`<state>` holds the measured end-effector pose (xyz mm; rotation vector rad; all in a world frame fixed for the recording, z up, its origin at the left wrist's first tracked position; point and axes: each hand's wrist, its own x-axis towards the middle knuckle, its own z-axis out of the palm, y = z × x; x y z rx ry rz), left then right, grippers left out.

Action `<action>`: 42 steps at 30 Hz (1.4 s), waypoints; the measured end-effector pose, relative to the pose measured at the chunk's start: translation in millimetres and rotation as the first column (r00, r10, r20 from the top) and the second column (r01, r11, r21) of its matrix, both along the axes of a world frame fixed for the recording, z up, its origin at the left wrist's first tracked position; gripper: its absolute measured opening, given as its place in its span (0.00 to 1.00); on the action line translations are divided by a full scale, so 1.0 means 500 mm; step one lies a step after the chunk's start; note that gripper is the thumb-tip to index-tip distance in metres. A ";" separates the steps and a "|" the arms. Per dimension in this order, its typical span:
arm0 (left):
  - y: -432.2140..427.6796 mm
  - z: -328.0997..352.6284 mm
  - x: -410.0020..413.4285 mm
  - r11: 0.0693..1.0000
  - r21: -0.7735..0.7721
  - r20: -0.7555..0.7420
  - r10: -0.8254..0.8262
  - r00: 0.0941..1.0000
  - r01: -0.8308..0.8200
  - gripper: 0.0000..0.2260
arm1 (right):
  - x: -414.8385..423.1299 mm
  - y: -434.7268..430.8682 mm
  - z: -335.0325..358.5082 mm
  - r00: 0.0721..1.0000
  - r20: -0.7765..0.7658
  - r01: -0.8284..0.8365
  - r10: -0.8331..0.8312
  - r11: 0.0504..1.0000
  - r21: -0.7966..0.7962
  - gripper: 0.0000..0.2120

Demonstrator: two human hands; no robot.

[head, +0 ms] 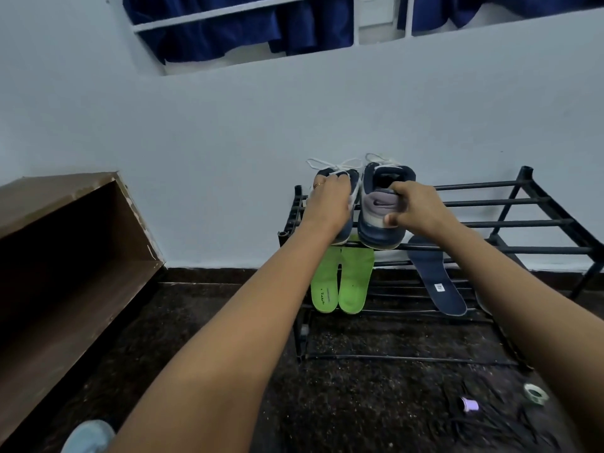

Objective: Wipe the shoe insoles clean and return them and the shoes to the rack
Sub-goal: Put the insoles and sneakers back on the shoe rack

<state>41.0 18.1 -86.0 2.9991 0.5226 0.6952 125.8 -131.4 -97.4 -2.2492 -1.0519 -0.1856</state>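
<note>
Resting on the left end of the rack's [523, 223] top tier, the left sneaker [353, 183] was gripped by the left hand [330, 204], fingers [340, 182] curled over its collar. Two green insoles [341, 282] leaned below that tier. Alongside, the right hand [415, 207] pinched the right sneaker's [376, 204] heel. A navy insole [434, 276] leaned on the rack further right.

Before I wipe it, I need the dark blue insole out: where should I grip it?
Probably pinch the dark blue insole by its near end, from the front: that end lies at the front of the lower shelf, while the far end sits under the top bars.
</note>
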 end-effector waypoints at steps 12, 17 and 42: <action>0.003 -0.034 0.029 0.994 -0.021 0.025 0.108 0.994 -0.107 0.12 | 0.028 0.043 0.010 0.999 0.029 -0.034 0.038 0.992 -0.124 0.23; -0.012 -0.035 0.028 0.984 -0.050 0.012 0.174 0.985 -0.173 0.13 | 0.021 0.039 0.006 0.999 0.032 -0.027 0.030 0.997 -0.078 0.21; 0.048 -0.017 -0.049 0.995 -0.079 -0.015 0.055 0.998 -0.056 0.26 | -0.041 0.096 0.004 0.998 -0.039 0.046 -0.046 0.999 0.005 0.27</action>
